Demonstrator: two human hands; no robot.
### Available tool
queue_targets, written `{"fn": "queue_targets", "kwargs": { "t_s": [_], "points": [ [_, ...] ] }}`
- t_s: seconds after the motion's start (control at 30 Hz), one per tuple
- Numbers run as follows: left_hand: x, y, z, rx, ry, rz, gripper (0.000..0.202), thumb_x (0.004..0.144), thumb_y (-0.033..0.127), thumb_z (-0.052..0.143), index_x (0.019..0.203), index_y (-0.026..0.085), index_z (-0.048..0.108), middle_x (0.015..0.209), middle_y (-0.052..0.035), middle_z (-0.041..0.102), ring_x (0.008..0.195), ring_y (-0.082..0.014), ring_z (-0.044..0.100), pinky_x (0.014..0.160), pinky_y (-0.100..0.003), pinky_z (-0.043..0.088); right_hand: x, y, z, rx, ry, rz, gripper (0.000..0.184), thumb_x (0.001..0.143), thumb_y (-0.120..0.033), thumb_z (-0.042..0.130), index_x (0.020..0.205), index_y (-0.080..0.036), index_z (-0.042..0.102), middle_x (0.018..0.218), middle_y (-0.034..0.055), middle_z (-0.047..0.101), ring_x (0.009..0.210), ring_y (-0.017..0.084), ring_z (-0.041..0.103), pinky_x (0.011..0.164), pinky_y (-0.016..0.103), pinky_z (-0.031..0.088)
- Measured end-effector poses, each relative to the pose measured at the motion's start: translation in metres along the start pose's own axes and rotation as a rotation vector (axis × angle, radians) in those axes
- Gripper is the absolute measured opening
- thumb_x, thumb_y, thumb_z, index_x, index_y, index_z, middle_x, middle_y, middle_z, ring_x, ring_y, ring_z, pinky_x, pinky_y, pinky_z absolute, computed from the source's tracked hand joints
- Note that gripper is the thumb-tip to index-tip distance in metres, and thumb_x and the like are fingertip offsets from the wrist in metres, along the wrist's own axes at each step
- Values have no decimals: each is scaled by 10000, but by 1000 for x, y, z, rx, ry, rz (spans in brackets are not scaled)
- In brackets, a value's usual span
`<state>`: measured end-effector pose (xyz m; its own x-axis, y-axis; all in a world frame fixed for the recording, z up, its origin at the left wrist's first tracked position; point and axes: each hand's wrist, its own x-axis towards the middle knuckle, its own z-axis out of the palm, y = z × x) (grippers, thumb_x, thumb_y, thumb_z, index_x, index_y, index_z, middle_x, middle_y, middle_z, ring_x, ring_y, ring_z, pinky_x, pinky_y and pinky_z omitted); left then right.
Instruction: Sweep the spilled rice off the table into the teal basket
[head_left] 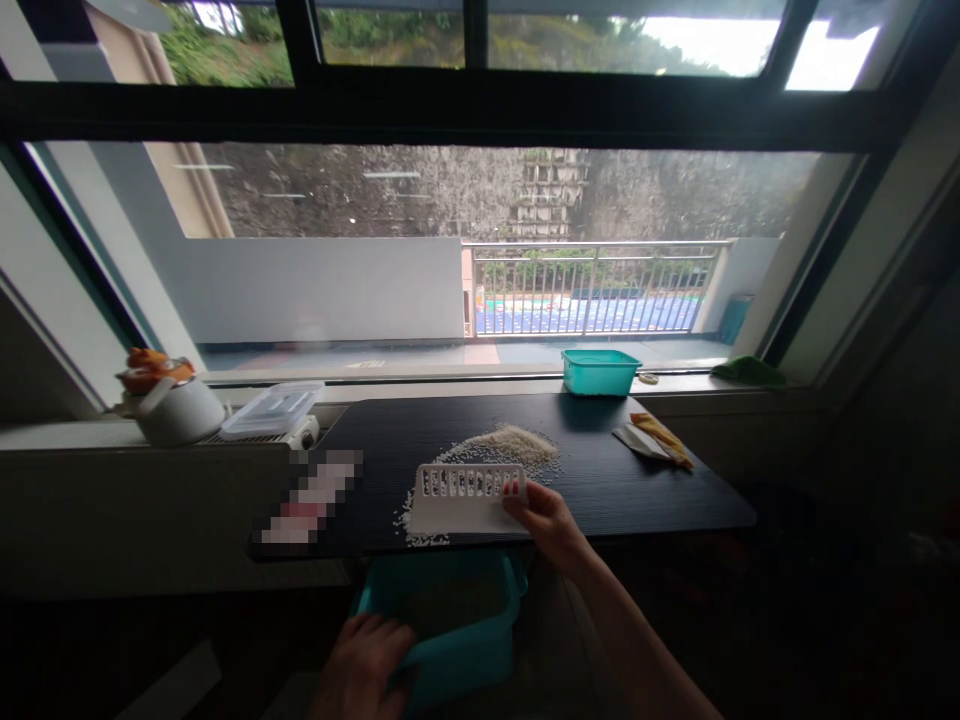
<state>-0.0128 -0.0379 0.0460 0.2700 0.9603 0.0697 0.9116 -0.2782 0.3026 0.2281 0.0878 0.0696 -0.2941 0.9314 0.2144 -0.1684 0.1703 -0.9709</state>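
Your right hand (551, 522) fingers pinch the white slotted plastic scraper (469, 498) beside scattered white rice grains (510, 443); your left hand (364, 665) grips the teal plastic bin (450, 625) below.

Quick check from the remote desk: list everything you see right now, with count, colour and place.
table: one, black, under the window
rice: one pile, white, table centre
scraper: one, white, slotted, on the near table edge
bin: one, teal, below the table edge
tub: one, teal, on the sill
lidded box: one, clear, left sill
pot: one, white, far left
packets: white and yellow, table right
cloth: one, green, right sill
left hand: on the bin
right hand: holding the scraper
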Motion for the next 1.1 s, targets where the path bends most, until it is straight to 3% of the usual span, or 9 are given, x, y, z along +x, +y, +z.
{"fn": "queue_targets", "kwargs": {
  "t_s": [0.4, 0.63, 0.83, 1.1],
  "points": [
    [-2, -1, 2, 9, 3, -3, 107, 778, 167, 523, 732, 195, 616, 788, -18, 672, 814, -238, 598, 818, -416, 386, 1, -7, 6, 19, -34, 20, 278, 722, -415, 702, 864, -179, 671, 799, 16, 629, 779, 184, 553, 736, 316, 446],
    [-4, -5, 2, -16, 7, -8, 136, 789, 195, 524, 844, 216, 647, 856, -16, 685, 870, -244, 602, 878, -445, 365, 9, -1, 14, 9, -19, 10, 275, 715, -413, 707, 858, -180, 672, 779, 7, 621, 753, 165, 534, 701, 285, 426],
    [-2, 1, -4, -9, -6, -21, 123, 790, 183, 516, 762, 216, 631, 826, -9, 684, 847, -233, 600, 854, -425, 379, 6, -2, 10, 21, -80, 3, 224, 758, -388, 673, 883, -201, 674, 780, -4, 612, 753, 161, 537, 696, 281, 432],
    [-2, -4, 2, 0, -10, -18, 125, 773, 171, 522, 796, 220, 635, 836, -11, 682, 847, -234, 602, 851, -425, 383, 7, -3, 11, -14, -21, 15, 269, 724, -417, 697, 853, -182, 680, 767, 5, 615, 745, 164, 528, 696, 289, 423]
  ]
}}
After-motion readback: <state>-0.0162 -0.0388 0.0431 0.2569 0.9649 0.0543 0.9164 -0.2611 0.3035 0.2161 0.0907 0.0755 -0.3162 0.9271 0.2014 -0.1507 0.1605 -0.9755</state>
